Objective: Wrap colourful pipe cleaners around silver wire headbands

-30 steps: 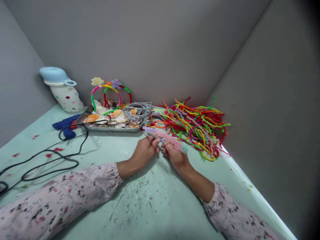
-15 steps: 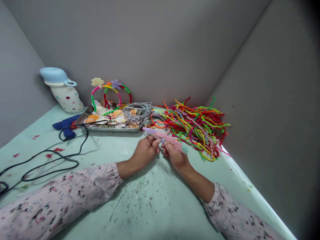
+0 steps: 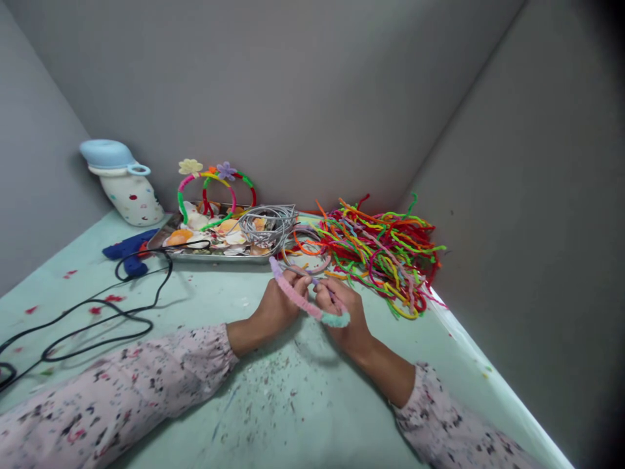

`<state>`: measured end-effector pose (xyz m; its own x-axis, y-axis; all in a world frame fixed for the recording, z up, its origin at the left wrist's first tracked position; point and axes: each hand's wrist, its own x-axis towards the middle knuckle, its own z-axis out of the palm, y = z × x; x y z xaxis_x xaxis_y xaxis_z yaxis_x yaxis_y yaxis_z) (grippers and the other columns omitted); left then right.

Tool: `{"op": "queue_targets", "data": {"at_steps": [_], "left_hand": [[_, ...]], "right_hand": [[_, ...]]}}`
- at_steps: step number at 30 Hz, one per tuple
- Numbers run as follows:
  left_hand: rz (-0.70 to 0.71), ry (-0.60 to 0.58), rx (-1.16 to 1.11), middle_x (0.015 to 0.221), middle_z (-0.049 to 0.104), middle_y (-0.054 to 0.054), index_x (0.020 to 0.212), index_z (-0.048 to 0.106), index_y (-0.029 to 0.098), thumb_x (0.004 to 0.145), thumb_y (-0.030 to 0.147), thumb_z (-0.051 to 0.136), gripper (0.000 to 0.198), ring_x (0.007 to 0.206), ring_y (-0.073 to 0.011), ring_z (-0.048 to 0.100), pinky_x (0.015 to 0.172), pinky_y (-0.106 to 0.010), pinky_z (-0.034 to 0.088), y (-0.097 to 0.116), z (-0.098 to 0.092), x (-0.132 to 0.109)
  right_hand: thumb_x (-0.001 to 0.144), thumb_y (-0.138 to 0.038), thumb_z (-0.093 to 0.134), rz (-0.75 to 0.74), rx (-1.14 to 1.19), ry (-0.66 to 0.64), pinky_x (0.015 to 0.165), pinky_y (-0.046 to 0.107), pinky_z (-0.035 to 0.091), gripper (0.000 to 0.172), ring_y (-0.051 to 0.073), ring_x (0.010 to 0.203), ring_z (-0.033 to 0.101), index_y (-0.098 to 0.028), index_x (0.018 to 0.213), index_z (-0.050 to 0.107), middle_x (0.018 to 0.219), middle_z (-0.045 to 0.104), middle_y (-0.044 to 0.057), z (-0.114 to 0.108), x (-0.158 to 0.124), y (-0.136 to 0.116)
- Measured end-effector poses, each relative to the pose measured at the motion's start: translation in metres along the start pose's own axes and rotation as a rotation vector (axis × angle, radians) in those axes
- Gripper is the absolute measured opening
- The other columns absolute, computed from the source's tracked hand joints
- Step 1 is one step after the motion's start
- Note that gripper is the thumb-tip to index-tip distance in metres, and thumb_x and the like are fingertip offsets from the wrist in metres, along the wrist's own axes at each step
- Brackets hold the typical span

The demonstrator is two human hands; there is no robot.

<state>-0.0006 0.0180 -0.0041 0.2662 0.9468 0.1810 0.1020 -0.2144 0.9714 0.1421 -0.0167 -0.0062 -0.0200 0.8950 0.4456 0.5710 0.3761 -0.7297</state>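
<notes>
Between my two hands is a wire ring (image 3: 301, 301), partly wrapped in fuzzy pipe cleaner of lilac, pink and mint green. My left hand (image 3: 279, 301) pinches the ring at its left side, near a stretch where grey wire shows. On the opposite side my right hand (image 3: 346, 309) has its fingers closed around a thin purple pipe cleaner (image 3: 332, 294) at the ring. The exact contact under the fingertips is hidden. Just behind my hands lie a loose ring (image 3: 319, 266) and a coil of grey wire (image 3: 268, 225).
A metal tray (image 3: 219, 258) holds shells and two colourful rings with flowers (image 3: 190, 167). A pile of pipe cleaners (image 3: 381, 244) lies at right. At left are a blue glue gun (image 3: 129, 247), its black cable (image 3: 131, 309) and a bottle (image 3: 129, 189). Grey walls enclose the table.
The ring has been turned in my hands: its wrapped arc has swung down toward me and the mint-green end now hangs lower, in front of my right fingers. Both hands keep their pinch.
</notes>
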Motion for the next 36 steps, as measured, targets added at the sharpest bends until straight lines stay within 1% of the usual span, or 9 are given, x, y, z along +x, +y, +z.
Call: {"op": "queue_targets", "data": {"at_steps": [4,8,11,13,18,23,28,33,36], "left_hand": [[0.002,0.015,-0.044,0.055,0.049,0.005,0.080,0.053,0.018,0.089,0.041,0.052,0.025,0.045,-0.0092,0.043,0.044,-0.023,0.033,-0.004,0.000,0.000],[-0.006,-0.020,-0.160,0.056,0.050,0.006,0.083,0.053,0.017,0.087,0.047,0.054,0.030,0.039,-0.0070,0.041,0.040,-0.021,0.031,-0.004,-0.005,0.007],[-0.041,-0.079,-0.255,0.059,0.053,0.005,0.083,0.054,0.015,0.083,0.047,0.059,0.033,0.040,-0.0062,0.044,0.040,-0.020,0.032,0.003,-0.007,0.010],[-0.059,-0.108,-0.276,0.062,0.054,0.004,0.082,0.056,0.013,0.082,0.046,0.061,0.033,0.042,-0.0054,0.045,0.041,-0.019,0.031,0.006,-0.007,0.010],[-0.051,-0.113,-0.290,0.057,0.050,0.005,0.083,0.061,0.012,0.079,0.043,0.066,0.031,0.043,-0.0050,0.040,0.041,-0.019,0.029,0.006,-0.005,0.009],[-0.029,-0.100,-0.309,0.061,0.056,0.002,0.092,0.064,0.013,0.077,0.039,0.071,0.031,0.049,-0.0066,0.044,0.045,-0.019,0.033,0.001,-0.005,0.011],[-0.041,-0.072,-0.402,0.070,0.058,0.002,0.108,0.061,0.017,0.074,0.043,0.075,0.045,0.045,-0.0056,0.045,0.042,-0.020,0.032,-0.004,-0.008,0.014],[-0.154,-0.044,-0.410,0.070,0.058,0.003,0.098,0.061,0.016,0.079,0.032,0.067,0.026,0.044,-0.0047,0.045,0.042,-0.020,0.030,-0.002,-0.010,0.011],[-0.144,-0.104,-0.346,0.066,0.056,0.003,0.094,0.061,0.015,0.078,0.026,0.067,0.020,0.046,-0.0051,0.045,0.045,-0.020,0.032,0.004,-0.011,0.008]], "right_hand": [[0.093,-0.026,0.044,-0.063,-0.046,0.013,0.070,0.030,0.041,0.023,0.020,0.072,0.055,-0.022,0.081,0.063,0.075,0.062,0.004,-0.001,0.001,-0.003],[0.089,-0.024,0.051,-0.040,0.084,-0.070,0.077,0.031,0.045,0.017,0.021,0.081,0.059,-0.021,0.098,0.065,0.089,0.067,0.006,-0.002,0.003,-0.004],[0.085,-0.028,0.056,0.124,0.310,-0.072,0.074,0.030,0.047,0.023,0.020,0.083,0.061,-0.021,0.105,0.064,0.095,0.068,0.006,-0.003,0.008,0.003],[0.083,-0.033,0.057,0.282,0.452,0.042,0.066,0.028,0.047,0.022,0.018,0.073,0.060,-0.021,0.100,0.063,0.086,0.067,0.004,-0.004,0.012,0.009],[0.086,-0.048,0.053,0.422,0.645,-0.157,0.045,0.024,0.032,0.034,0.011,0.048,0.044,-0.018,0.073,0.062,0.060,0.058,-0.001,-0.010,0.014,0.010],[0.082,-0.042,0.064,0.457,0.746,-0.308,0.047,0.020,0.034,0.026,0.009,0.050,0.045,-0.017,0.079,0.067,0.063,0.061,-0.001,-0.007,0.009,0.007],[0.080,-0.043,0.069,0.478,0.968,-0.176,0.039,0.017,0.030,0.026,0.006,0.045,0.043,-0.017,0.083,0.069,0.063,0.060,-0.002,-0.006,0.012,0.012],[0.079,-0.041,0.073,0.407,1.124,0.124,0.047,0.016,0.045,0.021,0.008,0.055,0.055,-0.021,0.086,0.069,0.072,0.063,-0.001,-0.013,0.021,0.011],[0.080,-0.040,0.072,0.346,1.095,0.179,0.053,0.018,0.049,0.019,0.008,0.060,0.058,-0.022,0.085,0.069,0.078,0.065,-0.001,-0.011,0.022,0.011]]}}
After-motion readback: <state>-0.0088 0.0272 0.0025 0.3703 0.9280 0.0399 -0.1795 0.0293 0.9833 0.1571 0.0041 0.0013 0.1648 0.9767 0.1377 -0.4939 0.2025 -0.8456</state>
